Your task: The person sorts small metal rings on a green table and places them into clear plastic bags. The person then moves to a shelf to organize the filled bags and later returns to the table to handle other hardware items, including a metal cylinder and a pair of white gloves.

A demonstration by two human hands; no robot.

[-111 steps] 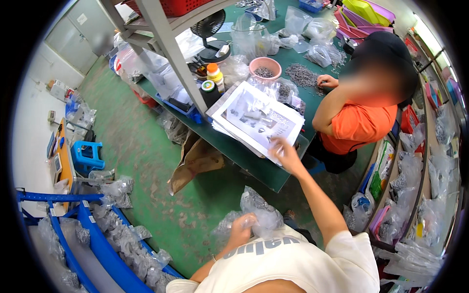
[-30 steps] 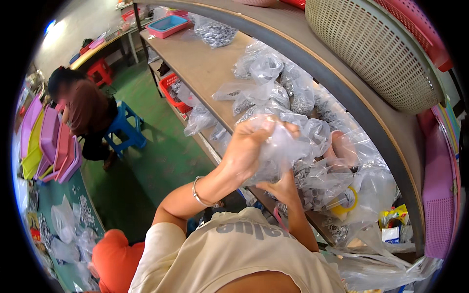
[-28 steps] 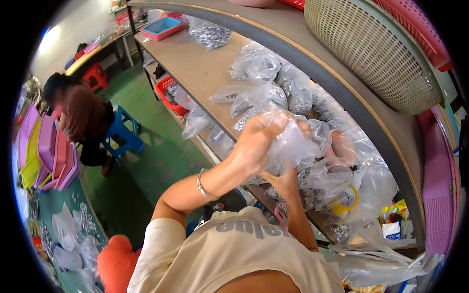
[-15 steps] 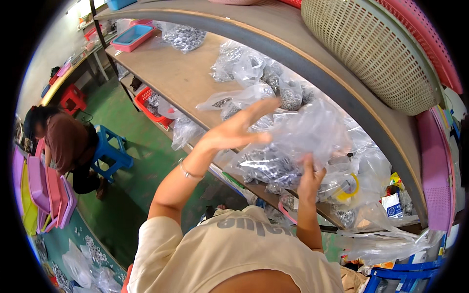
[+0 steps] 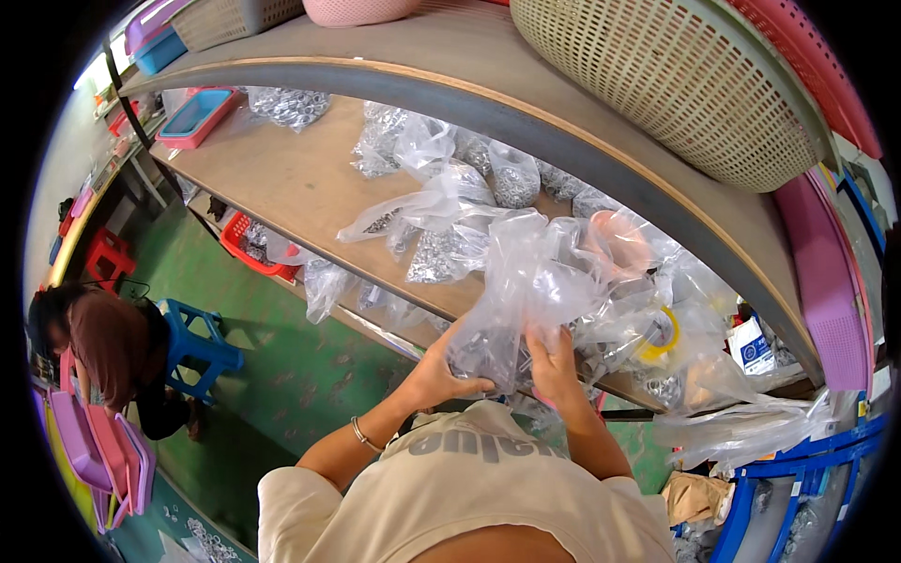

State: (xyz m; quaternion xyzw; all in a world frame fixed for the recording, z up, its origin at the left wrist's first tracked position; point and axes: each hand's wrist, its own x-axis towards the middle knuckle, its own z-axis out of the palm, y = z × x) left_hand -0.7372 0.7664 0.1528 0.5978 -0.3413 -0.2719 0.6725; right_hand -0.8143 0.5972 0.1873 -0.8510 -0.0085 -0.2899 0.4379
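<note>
Close to my chest, by the front edge of the shelf, I hold a clear plastic bag [image 5: 521, 291] between both hands. Small grey, shiny pieces show in its lower part; their exact kind is unclear. My left hand [image 5: 436, 377] cups the bag's lower left side, thumb in front and the other fingers mostly hidden by plastic. On the opposite side, my right hand [image 5: 554, 364] grips it with bent fingers. The bag's loose upper part rises over the shelf, beside a filled bag of small silvery parts [image 5: 439, 255].
Bagged parts [image 5: 514, 176] crowd the shelf [image 5: 282, 174]. A yellow tape roll [image 5: 664, 336] and a pinkish round container [image 5: 619, 242] lie at right. Overhead, an upper shelf [image 5: 450, 52] bears a cream basket [image 5: 666, 89]. At left, a person [image 5: 108, 342] sits near a blue stool [image 5: 199, 347].
My left hand has come down from above the bag and now holds its left side. The bag has moved left and toward me, its top standing up. My view has shifted right.
</note>
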